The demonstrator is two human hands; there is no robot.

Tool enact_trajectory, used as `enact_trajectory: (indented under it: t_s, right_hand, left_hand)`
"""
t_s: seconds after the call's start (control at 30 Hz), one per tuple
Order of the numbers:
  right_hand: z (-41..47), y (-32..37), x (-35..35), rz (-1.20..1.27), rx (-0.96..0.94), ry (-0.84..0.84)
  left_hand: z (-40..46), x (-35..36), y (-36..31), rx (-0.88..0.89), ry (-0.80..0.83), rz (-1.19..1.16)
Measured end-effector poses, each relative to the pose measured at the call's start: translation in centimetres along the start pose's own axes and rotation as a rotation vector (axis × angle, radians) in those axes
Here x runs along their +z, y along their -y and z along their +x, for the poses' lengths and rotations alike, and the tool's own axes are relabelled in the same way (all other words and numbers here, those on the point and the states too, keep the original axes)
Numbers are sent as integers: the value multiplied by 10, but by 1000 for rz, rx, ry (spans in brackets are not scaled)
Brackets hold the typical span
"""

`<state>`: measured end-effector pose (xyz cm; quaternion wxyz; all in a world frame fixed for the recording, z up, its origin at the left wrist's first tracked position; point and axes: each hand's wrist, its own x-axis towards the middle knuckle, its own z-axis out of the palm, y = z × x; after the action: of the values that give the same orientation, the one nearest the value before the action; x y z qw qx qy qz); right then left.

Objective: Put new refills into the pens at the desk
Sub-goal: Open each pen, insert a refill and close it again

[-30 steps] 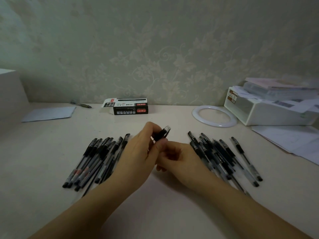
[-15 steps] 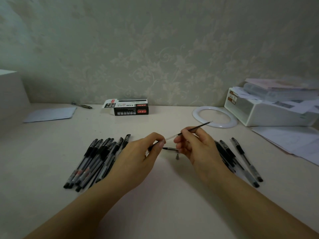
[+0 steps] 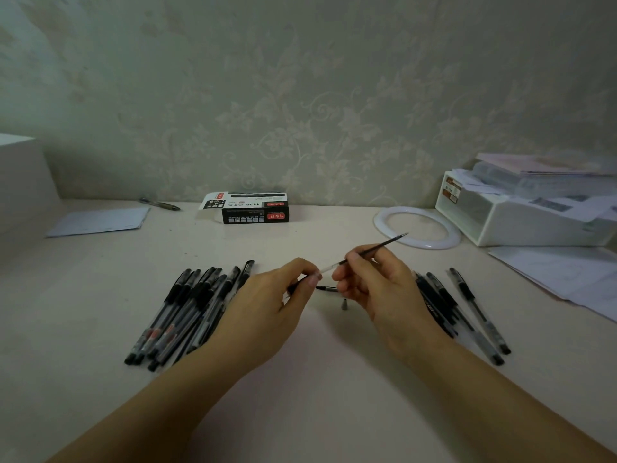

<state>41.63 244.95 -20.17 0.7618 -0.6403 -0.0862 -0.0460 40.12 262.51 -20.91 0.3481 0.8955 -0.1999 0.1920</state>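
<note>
Refill (image 3: 374, 250), thin and dark with a clear rear part, slants up to the right above the desk (image 3: 300, 396) in the head view, pinched between the thumb and fingers of the right hand (image 3: 377, 285). The left hand (image 3: 267, 309) pinches a dark pen barrel (image 3: 297, 285) at the refill's clear end. A small metal tip (image 3: 345, 305) stands on the desk below. Pens lie in a left pile (image 3: 190, 309) and a right pile (image 3: 467, 312). A black box (image 3: 255, 208) sits near the wall.

Wall (image 3: 334, 95): pale floral-embossed wallpaper | Desk (image 3: 300, 412): cream, smooth top, abutting wall | Far left: white block (image 3: 20, 182) on desk | Lighting: dim, greenish cast
</note>
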Motion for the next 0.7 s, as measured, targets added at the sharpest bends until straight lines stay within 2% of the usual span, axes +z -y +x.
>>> enact_trajectory:
  t_s: [0.07, 0.17, 0.4, 0.57, 0.7]
  right_hand:
    - [-1, -1, 1, -48, 3, 59]
    - [-3, -4, 1, -278, -48, 176]
    - [-4, -1, -11, -901, -263, 109]
    - [-1, 1, -14, -967, -304, 76]
    - [0, -1, -18, -1128, -281, 43]
  left_hand:
    - [0, -1, -2, 19, 13, -17]
    - [-1, -1, -5, 49, 28, -39]
    - [0, -1, -1, 17, -23, -73]
    - [1, -3, -4, 34, -77, -150]
    - [2, -5, -6, 20, -131, -255]
